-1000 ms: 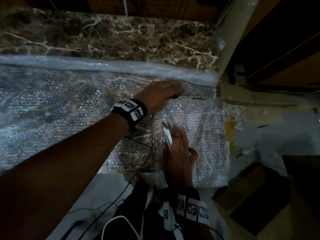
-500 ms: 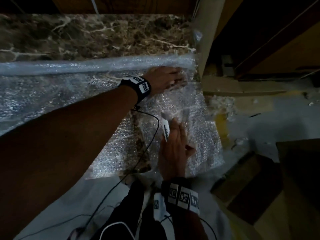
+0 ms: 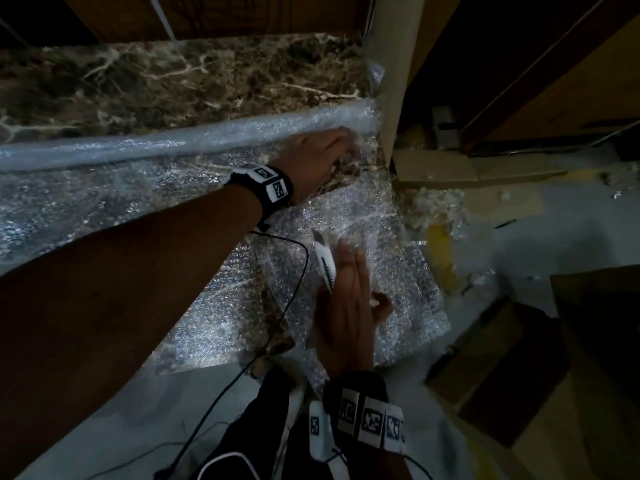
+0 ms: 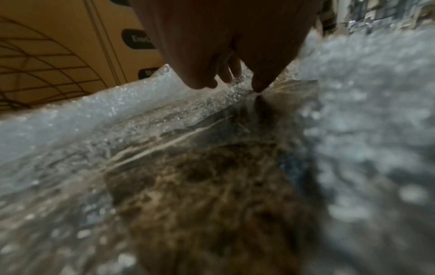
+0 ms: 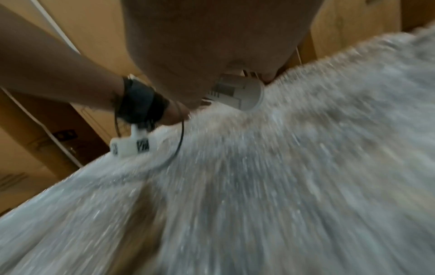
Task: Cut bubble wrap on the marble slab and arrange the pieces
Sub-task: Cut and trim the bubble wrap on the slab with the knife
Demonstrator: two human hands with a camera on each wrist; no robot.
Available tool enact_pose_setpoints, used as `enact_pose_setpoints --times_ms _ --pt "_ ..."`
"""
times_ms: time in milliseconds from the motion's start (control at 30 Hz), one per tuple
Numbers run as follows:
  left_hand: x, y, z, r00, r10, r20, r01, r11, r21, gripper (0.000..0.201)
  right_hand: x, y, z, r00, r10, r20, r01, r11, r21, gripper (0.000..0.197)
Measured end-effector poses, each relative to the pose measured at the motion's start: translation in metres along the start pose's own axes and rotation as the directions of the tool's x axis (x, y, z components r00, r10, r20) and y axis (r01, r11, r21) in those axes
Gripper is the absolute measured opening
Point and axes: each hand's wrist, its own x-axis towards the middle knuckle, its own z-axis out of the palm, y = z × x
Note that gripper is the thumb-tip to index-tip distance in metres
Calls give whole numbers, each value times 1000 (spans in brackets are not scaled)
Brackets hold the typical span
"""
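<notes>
In the head view, bubble wrap (image 3: 104,209) covers the near part of the brown marble slab (image 3: 173,74), its rolled part along the middle. The left hand (image 3: 318,157) presses on the wrap near the slab's right edge, fingertips down. The right hand (image 3: 349,306) lies flat, fingers straight, with a white utility knife (image 3: 325,261) under it.

The left wrist view shows fingertips (image 4: 259,85) touching slab and wrap.

The right wrist view, blurred, shows the knife's (image 5: 237,93) butt under the palm.
</notes>
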Motion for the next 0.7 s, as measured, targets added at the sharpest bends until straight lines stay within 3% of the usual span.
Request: enact_pose_setpoints --times_ms 133,233,367,533,633,700 --pt "2 -3 6 997 34 75 -38 998 50 61 47 13 -7 997 64 -35 -62 997 48 44" --pt "1 -10 12 989 70 130 -81 993 87 51 60 30 1 992 122 -18 -119 987 103 49" --pt "2 -6 13 990 18 138 -34 993 116 52 49 43 12 996 80 -33 -76 991 109 51" --pt "6 -9 16 987 -8 163 -17 989 150 56 29 50 15 996 79 -48 -74 991 108 41" --pt "5 -5 14 979 -26 204 -8 986 166 60 21 50 15 992 122 -24 -118 983 142 43" --pt "3 3 11 986 -29 162 12 995 102 67 19 46 9 990 140 -9 -136 975 175 47"
